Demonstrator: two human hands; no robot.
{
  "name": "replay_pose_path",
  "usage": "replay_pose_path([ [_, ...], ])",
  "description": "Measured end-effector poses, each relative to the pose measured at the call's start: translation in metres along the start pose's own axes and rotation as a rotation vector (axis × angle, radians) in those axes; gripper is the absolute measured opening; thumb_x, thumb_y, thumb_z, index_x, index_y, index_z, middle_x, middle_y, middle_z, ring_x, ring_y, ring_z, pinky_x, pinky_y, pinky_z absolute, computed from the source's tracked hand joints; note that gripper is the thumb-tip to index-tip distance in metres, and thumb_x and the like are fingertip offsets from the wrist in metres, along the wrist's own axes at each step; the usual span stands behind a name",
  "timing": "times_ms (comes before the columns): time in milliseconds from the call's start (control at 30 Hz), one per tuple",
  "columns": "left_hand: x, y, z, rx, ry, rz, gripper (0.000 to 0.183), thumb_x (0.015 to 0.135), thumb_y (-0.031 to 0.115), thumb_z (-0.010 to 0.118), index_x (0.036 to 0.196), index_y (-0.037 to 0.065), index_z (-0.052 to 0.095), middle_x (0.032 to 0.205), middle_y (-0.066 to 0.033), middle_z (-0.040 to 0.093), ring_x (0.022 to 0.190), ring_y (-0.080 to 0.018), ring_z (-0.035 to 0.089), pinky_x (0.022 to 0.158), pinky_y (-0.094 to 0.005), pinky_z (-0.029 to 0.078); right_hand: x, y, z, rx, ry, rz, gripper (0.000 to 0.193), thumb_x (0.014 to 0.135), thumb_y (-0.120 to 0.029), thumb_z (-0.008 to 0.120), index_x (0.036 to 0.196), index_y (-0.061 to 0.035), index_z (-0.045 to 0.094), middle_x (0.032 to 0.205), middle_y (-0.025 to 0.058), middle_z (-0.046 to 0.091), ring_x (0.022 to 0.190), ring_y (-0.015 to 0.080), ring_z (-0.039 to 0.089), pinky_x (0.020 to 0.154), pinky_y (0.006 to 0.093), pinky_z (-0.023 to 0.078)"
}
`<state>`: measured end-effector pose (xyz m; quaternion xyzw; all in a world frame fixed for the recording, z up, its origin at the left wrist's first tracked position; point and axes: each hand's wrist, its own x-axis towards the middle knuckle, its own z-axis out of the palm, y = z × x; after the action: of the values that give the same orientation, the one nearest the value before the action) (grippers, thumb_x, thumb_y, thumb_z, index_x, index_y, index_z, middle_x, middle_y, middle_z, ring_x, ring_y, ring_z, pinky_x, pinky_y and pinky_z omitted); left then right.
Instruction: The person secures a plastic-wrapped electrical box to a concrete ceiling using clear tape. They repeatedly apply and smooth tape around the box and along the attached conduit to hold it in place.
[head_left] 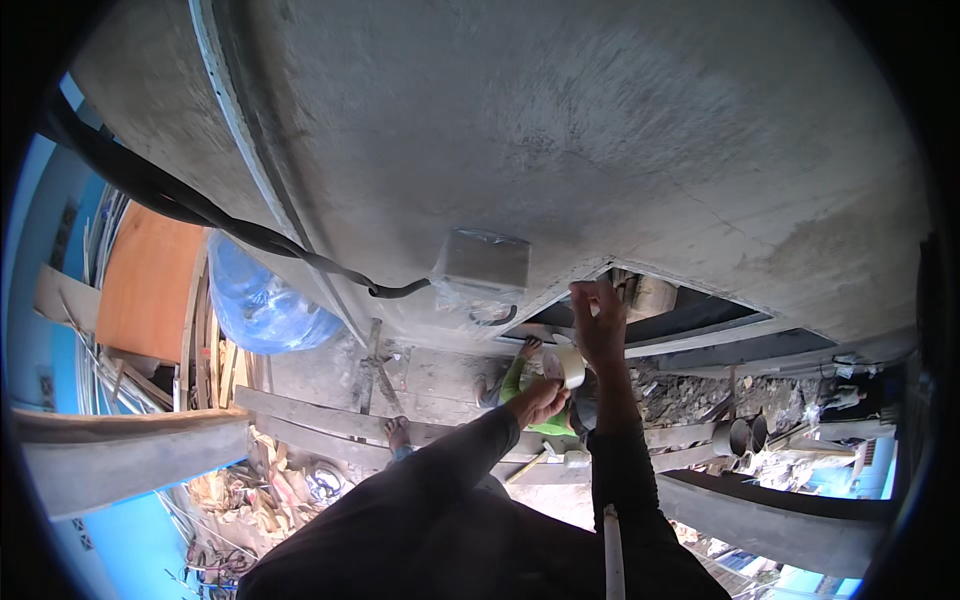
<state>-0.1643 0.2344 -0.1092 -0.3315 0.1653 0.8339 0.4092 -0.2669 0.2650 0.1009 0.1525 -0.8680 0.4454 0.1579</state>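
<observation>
My left hand (540,400) is closed around a wide roll of pale, yellowish tape (567,368), held low in front of the wall. Higher and to the right, my right hand (599,325) is raised before an opening in the wall, thumb and fingers pinched together. Whatever that pinch holds is too fine to make out. Up and to the left of both hands, a grey box (485,262) wrapped in clear plastic is fixed to the grey plastered wall (640,130). A thick black cable (250,233) runs to it from the upper left.
Below me a person in a green top (548,428) has a hand on the opening's edge. Wooden planks (310,410) cross beneath me; a metal beam (780,510) lies at right. Blue plastic sheeting (265,300), an orange-brown board (150,280) and rubble (700,405) are around.
</observation>
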Motion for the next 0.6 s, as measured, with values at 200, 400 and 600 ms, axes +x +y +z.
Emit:
replay_pose_path([
  [200, -0.082, -0.028, -0.018, 0.5, 0.056, -0.006, 0.011, 0.103, 0.012, 0.053, 0.101, 0.006, 0.062, 0.077, 0.0008, 0.057, 0.058, -0.0039, 0.05, 0.052, -0.0191, 0.044, -0.111, 0.031, -0.069, 0.125, -0.104, 0.712, 0.017, 0.105, -0.018, 0.052, 0.101, -0.006, 0.063, 0.082, 0.0129, 0.068, 0.077, 0.0265, 0.07, 0.073, 0.0421, 0.054],
  [400, -0.167, 0.002, -0.017, 0.87, -0.072, 0.062, 0.015, 0.101, 0.014, 0.056, 0.095, 0.003, 0.065, 0.073, -0.0022, 0.057, 0.053, -0.0101, 0.048, 0.047, -0.0286, 0.035, -0.237, -0.001, -0.067, 0.19, -0.373, 0.551, 0.021, 0.099, -0.023, 0.068, 0.109, -0.0047, 0.067, 0.085, 0.0132, 0.066, 0.074, 0.0195, 0.062, 0.071, 0.0379, 0.05],
  [600, -0.221, 0.039, 0.005, 1.541, -0.073, 0.027, 0.036, 0.102, 0.036, 0.06, 0.108, 0.002, 0.07, 0.09, -0.0112, 0.075, 0.072, -0.0191, 0.073, 0.065, -0.0341, 0.056, -0.267, -0.048, -0.035, 0.731, -0.026, 0.645, 0.013, 0.095, -0.012, 0.075, 0.097, -0.0021, 0.067, 0.074, 0.001, 0.061, 0.068, 0.0068, 0.05, 0.06, 0.0309, 0.042],
])
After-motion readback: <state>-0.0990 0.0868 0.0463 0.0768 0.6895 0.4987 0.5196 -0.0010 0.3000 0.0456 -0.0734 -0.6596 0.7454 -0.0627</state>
